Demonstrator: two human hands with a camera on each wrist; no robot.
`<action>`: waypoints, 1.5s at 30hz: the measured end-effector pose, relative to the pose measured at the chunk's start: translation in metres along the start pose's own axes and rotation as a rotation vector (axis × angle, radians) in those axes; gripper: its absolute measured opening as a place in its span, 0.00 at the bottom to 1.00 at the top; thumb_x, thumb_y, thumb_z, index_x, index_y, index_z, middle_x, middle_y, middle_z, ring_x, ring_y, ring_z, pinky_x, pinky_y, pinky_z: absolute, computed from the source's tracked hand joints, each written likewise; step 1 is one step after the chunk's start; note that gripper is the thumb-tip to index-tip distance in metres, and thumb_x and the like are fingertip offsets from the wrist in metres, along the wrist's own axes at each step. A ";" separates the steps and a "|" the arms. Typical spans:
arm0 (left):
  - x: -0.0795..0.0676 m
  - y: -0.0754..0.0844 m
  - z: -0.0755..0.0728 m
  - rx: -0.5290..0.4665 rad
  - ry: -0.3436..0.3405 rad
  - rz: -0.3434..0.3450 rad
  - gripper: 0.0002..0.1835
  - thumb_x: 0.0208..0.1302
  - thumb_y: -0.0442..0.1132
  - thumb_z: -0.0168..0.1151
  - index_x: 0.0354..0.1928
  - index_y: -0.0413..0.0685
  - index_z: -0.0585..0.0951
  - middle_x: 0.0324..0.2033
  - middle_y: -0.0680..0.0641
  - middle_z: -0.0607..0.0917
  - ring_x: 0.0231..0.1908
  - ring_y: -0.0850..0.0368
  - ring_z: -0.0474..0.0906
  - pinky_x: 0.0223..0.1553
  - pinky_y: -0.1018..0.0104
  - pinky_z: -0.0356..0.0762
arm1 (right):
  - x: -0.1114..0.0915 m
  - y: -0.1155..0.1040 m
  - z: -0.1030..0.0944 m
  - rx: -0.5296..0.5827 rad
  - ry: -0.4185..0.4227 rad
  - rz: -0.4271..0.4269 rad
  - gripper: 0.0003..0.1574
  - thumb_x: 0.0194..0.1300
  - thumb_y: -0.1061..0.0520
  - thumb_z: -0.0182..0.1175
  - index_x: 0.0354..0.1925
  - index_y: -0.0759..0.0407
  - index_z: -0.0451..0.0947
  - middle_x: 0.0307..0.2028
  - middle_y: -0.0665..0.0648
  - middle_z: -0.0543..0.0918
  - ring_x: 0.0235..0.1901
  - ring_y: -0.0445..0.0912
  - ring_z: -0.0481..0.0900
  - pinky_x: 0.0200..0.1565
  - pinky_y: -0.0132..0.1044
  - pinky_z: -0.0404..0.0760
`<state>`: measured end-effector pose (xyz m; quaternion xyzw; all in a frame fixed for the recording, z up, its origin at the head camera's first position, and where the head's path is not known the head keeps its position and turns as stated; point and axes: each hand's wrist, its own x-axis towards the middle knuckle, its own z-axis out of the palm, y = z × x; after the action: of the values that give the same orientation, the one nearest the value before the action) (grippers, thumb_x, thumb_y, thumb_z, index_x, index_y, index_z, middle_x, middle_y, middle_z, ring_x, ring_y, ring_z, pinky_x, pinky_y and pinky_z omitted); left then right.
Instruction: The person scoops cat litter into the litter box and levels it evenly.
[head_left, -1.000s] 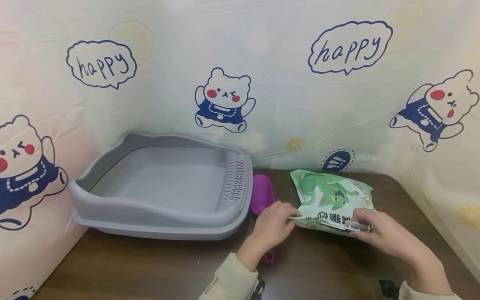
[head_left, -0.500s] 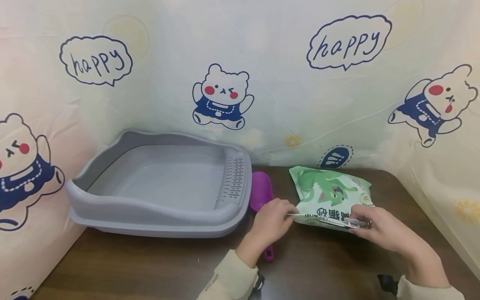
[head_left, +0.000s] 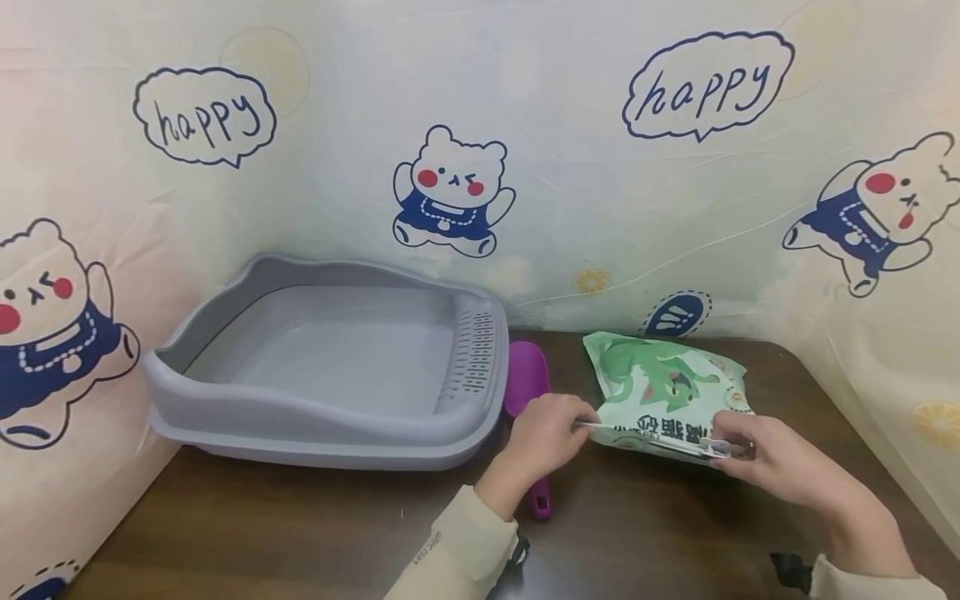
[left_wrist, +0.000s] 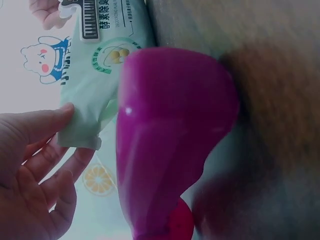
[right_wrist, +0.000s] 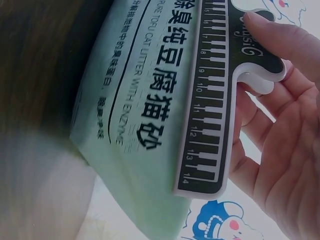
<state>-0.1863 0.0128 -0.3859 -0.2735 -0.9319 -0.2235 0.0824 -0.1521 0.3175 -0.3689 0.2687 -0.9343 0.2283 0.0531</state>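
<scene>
A green and white bag of cat litter (head_left: 667, 379) lies on the table's right side, its near edge slightly raised. My left hand (head_left: 542, 437) pinches the bag's left corner between thumb and fingers; in the left wrist view this flat corner (left_wrist: 80, 127) shows in the grip. A bag clip (right_wrist: 205, 120) with a piano-key print and ruler numbers lies across the bag's near edge. My right hand (head_left: 783, 458) holds the clip's handle, thumb on the dark side and fingers behind. The clip's back side is hidden.
A purple litter scoop (head_left: 528, 375) lies between bag and litter box, partly behind my left hand, its handle toward me. The large grey litter box (head_left: 322, 437) takes up the table's left. A printed cloth (head_left: 555, 183) hangs behind the brown table (head_left: 315, 525).
The head view has shifted slightly. Both hands keep their grips on the bag corner and the clip, with hardly any movement; scoop and litter box stay put.
</scene>
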 end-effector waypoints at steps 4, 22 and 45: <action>0.001 -0.001 -0.001 -0.017 -0.016 -0.001 0.08 0.62 0.42 0.69 0.42 0.61 0.90 0.38 0.60 0.89 0.40 0.63 0.84 0.39 0.72 0.78 | -0.002 0.002 -0.002 -0.015 0.006 -0.023 0.20 0.52 0.60 0.74 0.30 0.44 0.71 0.25 0.37 0.69 0.27 0.30 0.65 0.27 0.28 0.62; 0.007 -0.013 -0.003 -0.105 -0.101 0.035 0.08 0.63 0.43 0.68 0.43 0.60 0.89 0.39 0.61 0.89 0.41 0.64 0.82 0.42 0.74 0.76 | -0.015 0.011 -0.012 -0.064 0.104 -0.135 0.27 0.44 0.67 0.76 0.28 0.41 0.70 0.25 0.34 0.68 0.28 0.29 0.65 0.28 0.25 0.60; 0.007 -0.015 -0.002 -0.123 -0.121 -0.006 0.08 0.60 0.42 0.71 0.42 0.61 0.90 0.37 0.61 0.89 0.37 0.66 0.80 0.38 0.74 0.75 | -0.049 0.024 -0.021 -0.123 0.182 -0.033 0.29 0.38 0.66 0.78 0.27 0.37 0.73 0.24 0.32 0.70 0.25 0.28 0.65 0.28 0.22 0.57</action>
<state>-0.2008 0.0041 -0.3880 -0.2884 -0.9204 -0.2637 0.0083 -0.1235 0.3682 -0.3704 0.2583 -0.9333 0.1932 0.1577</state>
